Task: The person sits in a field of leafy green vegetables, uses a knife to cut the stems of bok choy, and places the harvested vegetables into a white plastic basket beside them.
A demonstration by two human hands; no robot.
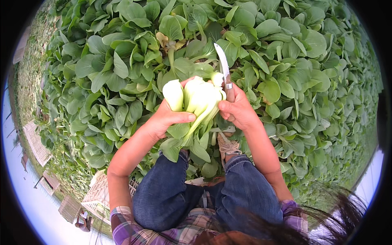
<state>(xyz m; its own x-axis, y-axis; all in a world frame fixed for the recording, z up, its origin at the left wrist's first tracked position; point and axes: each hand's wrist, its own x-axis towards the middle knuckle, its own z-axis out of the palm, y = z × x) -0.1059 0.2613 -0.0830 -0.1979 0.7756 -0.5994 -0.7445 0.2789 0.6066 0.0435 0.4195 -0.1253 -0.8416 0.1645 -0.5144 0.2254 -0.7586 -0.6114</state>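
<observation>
Several heads of bok choy [199, 98] are bunched in my left hand [173, 113], pale stem bases pointing away from me and green leaves hanging toward my knees. My left thumb lies across the stems. In my right hand [240, 108] is the wooden handle of a knife [224, 62], its curved blade pointing up and away from me. The fingers of that hand are next to the right side of the bunch; whether they also grip a stem I cannot tell. Uncut bok choy leaves [186, 65] stand just beyond both hands.
Bok choy plants [291, 67] fill the ground ahead and to both sides. Below my hands are my jeans-clad knees [165, 190] and a shoe [228, 147]. A woven crate [96, 194] stands at my left, more crates [36, 141] farther off. Another person [83, 221] is in the distance at lower left.
</observation>
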